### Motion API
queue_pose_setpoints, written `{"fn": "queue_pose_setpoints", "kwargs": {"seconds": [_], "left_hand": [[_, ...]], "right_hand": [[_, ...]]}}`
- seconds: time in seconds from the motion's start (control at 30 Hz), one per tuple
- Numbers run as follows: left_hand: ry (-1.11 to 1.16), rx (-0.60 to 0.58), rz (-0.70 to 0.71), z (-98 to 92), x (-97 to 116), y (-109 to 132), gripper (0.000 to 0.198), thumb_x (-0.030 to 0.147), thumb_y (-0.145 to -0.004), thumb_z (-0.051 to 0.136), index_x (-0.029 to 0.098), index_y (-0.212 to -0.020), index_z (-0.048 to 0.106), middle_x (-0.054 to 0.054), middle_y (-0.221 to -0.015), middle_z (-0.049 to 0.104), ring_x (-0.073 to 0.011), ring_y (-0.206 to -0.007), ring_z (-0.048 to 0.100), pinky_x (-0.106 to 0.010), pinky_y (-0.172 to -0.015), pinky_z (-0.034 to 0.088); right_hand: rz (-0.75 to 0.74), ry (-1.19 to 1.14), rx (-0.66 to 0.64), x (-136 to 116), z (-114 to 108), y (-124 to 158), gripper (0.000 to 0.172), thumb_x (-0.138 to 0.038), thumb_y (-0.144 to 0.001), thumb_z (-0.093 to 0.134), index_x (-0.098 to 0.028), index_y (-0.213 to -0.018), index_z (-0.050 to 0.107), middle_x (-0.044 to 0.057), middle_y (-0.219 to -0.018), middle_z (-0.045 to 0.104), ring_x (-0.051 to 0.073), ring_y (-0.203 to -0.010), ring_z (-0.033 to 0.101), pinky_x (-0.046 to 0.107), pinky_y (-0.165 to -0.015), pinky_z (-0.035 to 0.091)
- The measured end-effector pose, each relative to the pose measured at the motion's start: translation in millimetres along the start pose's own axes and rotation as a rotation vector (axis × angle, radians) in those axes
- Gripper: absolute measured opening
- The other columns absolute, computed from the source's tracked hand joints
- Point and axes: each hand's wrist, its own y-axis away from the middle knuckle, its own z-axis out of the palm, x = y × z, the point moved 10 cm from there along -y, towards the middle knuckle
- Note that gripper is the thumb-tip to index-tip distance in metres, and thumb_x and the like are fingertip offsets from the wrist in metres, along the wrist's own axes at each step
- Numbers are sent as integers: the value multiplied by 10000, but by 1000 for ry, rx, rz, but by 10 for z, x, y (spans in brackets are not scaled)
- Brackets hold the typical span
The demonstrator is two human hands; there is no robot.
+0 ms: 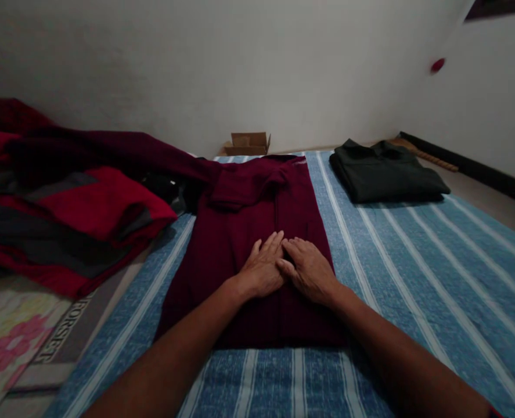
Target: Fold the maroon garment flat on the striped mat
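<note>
A maroon long-sleeved garment (pixel 240 249) lies on a blue striped cloth (pixel 414 278). One of its sleeves is laid across the upper part, while the other stretches out to the left over a pile of clothes. My left hand (pixel 265 267) rests flat on the middle of the garment with its fingers extended. Just to its right, my right hand (pixel 307 270) also lies flat on the fabric, and its fingertips meet the left hand's fingers. Neither hand grasps the cloth.
Red and grey clothes (pixel 100 203) are heaped at the left. A folded dark garment (pixel 383 174) sits at the far right. Behind the maroon garment stands an open cardboard box (pixel 248 143) against the wall. A flowered cloth (pixel 13 342) shows at the lower left.
</note>
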Motion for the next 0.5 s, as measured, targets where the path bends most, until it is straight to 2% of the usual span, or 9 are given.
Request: {"fn": "queue_pose_setpoints", "kwargs": {"seconds": [0.5], "left_hand": [[45,-19,12,8,39,13,669,422,-880,269,128,-1447,72,-121,-1530,-9,-259,-1389,-34,-491,-1092,60]], "right_hand": [[-6,16,3,24,36,31,501,-481,-930,294,-159,-1282,447,125,-1265,531,276,-1235,406,430,-1002,327]]}}
